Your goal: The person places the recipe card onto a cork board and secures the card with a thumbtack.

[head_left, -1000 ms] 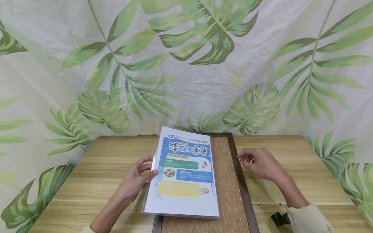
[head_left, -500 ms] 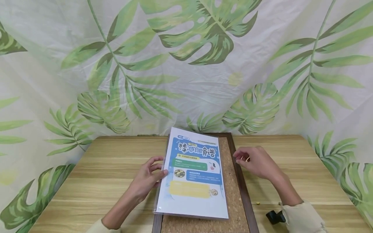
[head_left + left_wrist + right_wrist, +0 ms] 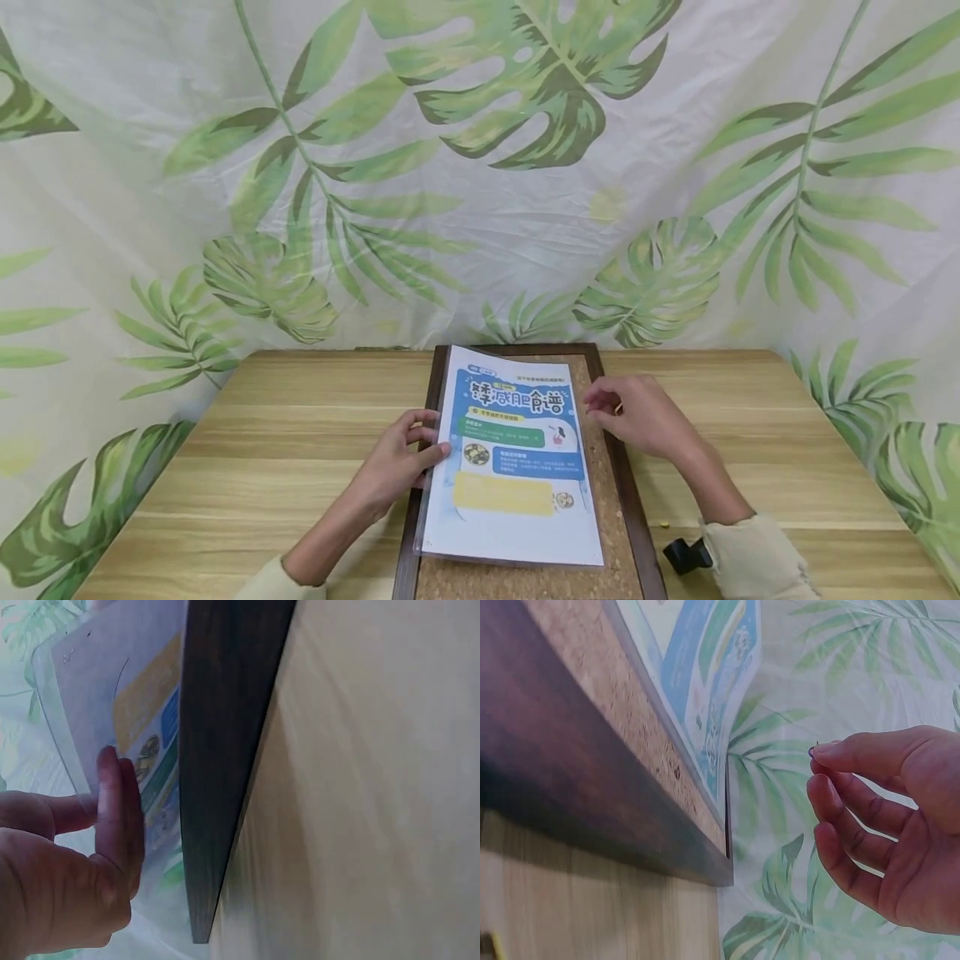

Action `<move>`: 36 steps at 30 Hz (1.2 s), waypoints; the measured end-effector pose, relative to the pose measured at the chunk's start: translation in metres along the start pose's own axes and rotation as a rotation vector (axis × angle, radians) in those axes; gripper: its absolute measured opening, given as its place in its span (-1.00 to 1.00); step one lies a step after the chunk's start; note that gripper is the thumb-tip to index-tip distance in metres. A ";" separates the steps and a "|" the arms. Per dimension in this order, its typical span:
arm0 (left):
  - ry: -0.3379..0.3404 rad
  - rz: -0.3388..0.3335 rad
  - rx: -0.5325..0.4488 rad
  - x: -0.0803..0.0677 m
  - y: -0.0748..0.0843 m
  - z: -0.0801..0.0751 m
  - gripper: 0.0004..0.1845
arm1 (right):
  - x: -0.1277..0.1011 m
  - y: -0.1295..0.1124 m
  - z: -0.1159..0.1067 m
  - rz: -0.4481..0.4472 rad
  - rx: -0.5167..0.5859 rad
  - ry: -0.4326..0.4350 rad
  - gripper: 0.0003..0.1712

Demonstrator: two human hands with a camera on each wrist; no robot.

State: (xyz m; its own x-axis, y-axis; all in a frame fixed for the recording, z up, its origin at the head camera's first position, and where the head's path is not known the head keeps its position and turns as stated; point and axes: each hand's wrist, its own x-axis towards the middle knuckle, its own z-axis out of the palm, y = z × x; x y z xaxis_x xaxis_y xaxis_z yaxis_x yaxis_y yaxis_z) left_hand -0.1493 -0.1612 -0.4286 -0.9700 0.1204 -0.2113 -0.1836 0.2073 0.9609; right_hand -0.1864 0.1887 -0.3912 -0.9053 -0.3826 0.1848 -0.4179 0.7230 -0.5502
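Closest to me I see a small black thing (image 3: 681, 556) on the bench (image 3: 225, 467), just beside my right sleeve (image 3: 753, 557). A tiny yellow bit (image 3: 663, 524) lies near it. Next comes the cork board (image 3: 600, 517) with its dark wood frame, flat on the middle of the bench. A poster (image 3: 513, 462) in a clear sleeve lies on the board, a little crooked, with its left edge over the frame. My left hand (image 3: 401, 462) holds that left edge, thumb on top and fingers (image 3: 120, 817) curled under it. My right hand (image 3: 637, 414) is over the board's right side, fingers (image 3: 855, 802) curled, pinching a small pin (image 3: 813, 749). Far behind hangs a leaf curtain (image 3: 480, 167).
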 end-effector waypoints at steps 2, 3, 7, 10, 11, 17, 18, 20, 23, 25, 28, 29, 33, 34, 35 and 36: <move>0.011 0.005 0.047 0.001 0.000 0.001 -0.49 | 0.002 -0.002 0.002 0.008 0.004 -0.009 -0.88; 0.019 0.007 0.074 0.001 0.000 0.001 -0.51 | 0.003 -0.002 0.003 0.010 0.005 -0.011 -0.88; 0.031 0.019 0.146 0.002 0.000 -0.001 -0.57 | 0.007 -0.004 0.007 0.016 0.007 -0.018 -0.88; 0.021 0.035 0.180 0.004 -0.002 -0.003 -0.54 | 0.010 -0.005 0.011 0.020 0.012 -0.019 -0.88; 0.017 0.041 0.198 0.005 -0.002 -0.004 -0.51 | 0.011 -0.006 0.012 0.021 0.013 -0.020 -0.89; -0.001 0.058 0.317 0.009 -0.001 -0.007 -0.30 | 0.019 -0.008 0.019 0.034 0.013 -0.042 -0.89; -0.008 0.058 0.332 0.010 -0.001 -0.007 -0.28 | 0.020 -0.009 0.021 0.037 0.010 -0.046 -0.88; -0.024 0.054 0.355 0.011 -0.001 -0.007 -0.24 | 0.022 -0.010 0.023 0.044 0.005 -0.053 -0.88; -0.063 0.055 0.381 0.013 0.000 -0.006 -0.20 | 0.026 -0.012 0.025 0.048 -0.007 -0.057 -0.89; -0.091 0.055 0.391 0.014 0.001 -0.005 -0.19 | 0.028 -0.014 0.027 0.043 -0.013 -0.061 -0.89; -0.121 0.058 0.410 0.015 0.003 -0.003 -0.18 | 0.032 -0.017 0.028 0.027 -0.021 -0.066 -0.88; -0.128 0.057 0.414 0.016 0.003 -0.003 -0.18 | 0.033 -0.018 0.029 0.022 -0.023 -0.069 -0.88; -0.146 0.062 0.445 0.017 0.006 0.000 -0.17 | 0.039 -0.022 0.030 0.009 -0.041 -0.071 -0.88; -0.150 0.066 0.452 0.017 0.006 0.001 -0.17 | 0.041 -0.022 0.031 0.007 -0.044 -0.072 -0.88; -0.154 0.072 0.461 0.018 0.007 0.002 -0.17 | 0.042 -0.022 0.032 0.007 -0.045 -0.073 -0.88; -0.158 0.079 0.471 0.018 0.007 0.003 -0.18 | 0.044 -0.023 0.032 0.006 -0.044 -0.075 -0.88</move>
State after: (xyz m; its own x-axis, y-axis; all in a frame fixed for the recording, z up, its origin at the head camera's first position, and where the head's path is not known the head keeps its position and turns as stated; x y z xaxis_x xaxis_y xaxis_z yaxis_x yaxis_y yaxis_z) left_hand -0.1679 -0.1550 -0.4260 -0.9353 0.2917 -0.2003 0.0172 0.6030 0.7976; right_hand -0.2141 0.1370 -0.3969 -0.9002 -0.4188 0.1193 -0.4169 0.7496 -0.5141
